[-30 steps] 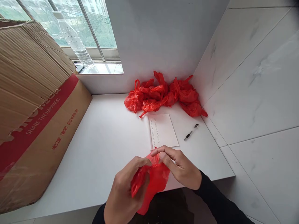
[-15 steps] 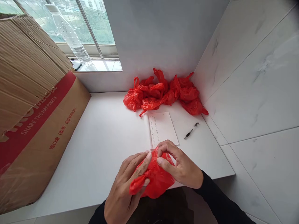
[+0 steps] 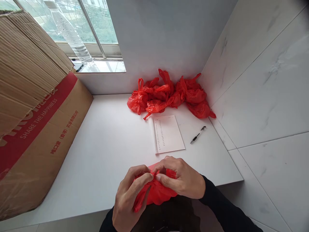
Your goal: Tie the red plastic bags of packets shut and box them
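Note:
A thin red plastic bag point(image 3: 160, 193) is bunched between my two hands at the front edge of the white table point(image 3: 108, 138). My left hand point(image 3: 132, 190) pinches the gathered plastic with thumb and fingers, and a fold of the bag sticks out below its palm. From the other side, my right hand point(image 3: 180, 177) grips the same gathered spot, its fingertips almost touching the left ones. Whatever lies inside the bag is hidden. Just beyond the hands rests an open notepad point(image 3: 170, 133) with columns of small handwriting. A black and clear pen point(image 3: 198, 134) lies to its right.
Several knotted red plastic bags point(image 3: 156, 96) are heaped against the back wall. A large cardboard box point(image 3: 48, 138) with raised flaps takes up the left side. On the windowsill stands a clear water bottle point(image 3: 72, 35). A marble-patterned tiled wall point(image 3: 263, 96) bounds the right.
My right hand has moved slightly down and left, and both hands' fingertips now meet at the bag's gathered plastic. The bag has turned and sits a little more bunched.

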The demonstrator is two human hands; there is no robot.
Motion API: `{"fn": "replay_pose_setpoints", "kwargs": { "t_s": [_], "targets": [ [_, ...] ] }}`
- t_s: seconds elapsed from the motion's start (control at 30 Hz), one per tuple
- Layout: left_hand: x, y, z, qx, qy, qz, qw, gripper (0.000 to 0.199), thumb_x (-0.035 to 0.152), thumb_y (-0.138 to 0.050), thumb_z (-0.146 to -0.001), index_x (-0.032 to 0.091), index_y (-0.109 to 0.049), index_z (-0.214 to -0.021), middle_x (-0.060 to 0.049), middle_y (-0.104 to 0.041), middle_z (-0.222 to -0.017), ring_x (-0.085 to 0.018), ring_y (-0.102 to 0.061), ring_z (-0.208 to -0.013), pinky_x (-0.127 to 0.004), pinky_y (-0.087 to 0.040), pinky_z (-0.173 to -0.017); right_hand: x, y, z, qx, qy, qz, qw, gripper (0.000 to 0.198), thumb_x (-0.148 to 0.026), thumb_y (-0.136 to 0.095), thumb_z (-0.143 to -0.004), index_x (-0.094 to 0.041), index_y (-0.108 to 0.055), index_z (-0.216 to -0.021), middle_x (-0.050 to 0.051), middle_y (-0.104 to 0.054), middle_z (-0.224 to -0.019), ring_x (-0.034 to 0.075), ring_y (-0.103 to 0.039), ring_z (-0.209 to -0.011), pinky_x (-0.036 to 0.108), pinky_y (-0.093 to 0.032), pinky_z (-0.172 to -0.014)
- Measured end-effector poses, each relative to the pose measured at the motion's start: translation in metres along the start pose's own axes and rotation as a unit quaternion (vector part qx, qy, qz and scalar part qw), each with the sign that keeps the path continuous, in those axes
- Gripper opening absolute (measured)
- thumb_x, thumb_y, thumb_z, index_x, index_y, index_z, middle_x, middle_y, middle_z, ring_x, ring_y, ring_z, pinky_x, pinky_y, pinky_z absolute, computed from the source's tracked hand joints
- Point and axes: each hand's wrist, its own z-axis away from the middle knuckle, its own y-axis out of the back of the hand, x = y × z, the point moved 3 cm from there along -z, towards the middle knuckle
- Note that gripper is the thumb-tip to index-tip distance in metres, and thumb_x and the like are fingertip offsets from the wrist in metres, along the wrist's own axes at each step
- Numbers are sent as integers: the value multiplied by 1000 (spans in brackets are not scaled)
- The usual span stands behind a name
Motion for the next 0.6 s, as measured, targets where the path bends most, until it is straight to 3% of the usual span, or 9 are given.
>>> {"fn": "replay_pose_setpoints", "kwargs": {
  "t_s": [0.23,0.4,0.6],
  "targets": [
    [2,-1,0,-5,-13,-5,1000,40,-9,-58,-84,14,-58,-117,-8,-54,-109,-14,-58,-96,-22,-52,-74,-5,5,1,74,13,-19,997,11,-17,-58,-93,-23,-67,-96,1,-68,-95,19,-59,-97,36,-47,-90],
    [3,-3,-1,3,-25,-21,999,51,-4,-61,-88,16,-57,-135,-8,-58,-112,-14,-59,-100,-23,-52,-81,-7,6,5,107,-20,-64,992,11,-25,-50,-100,-22,-60,-99,1,-64,-93,17,-60,-86,33,-48,-81],
    [-3,-3,5,1,-22,-30,999,63,-7,-54,-90,16,-46,-148,-12,-60,-125,-22,-58,-116,-34,-52,-91,-2,6,8,184,6,9,983,11,-26,-44,-103,-23,-54,-98,2,-58,-91,18,-55,-89,33,-45,-82]
  ]
}}
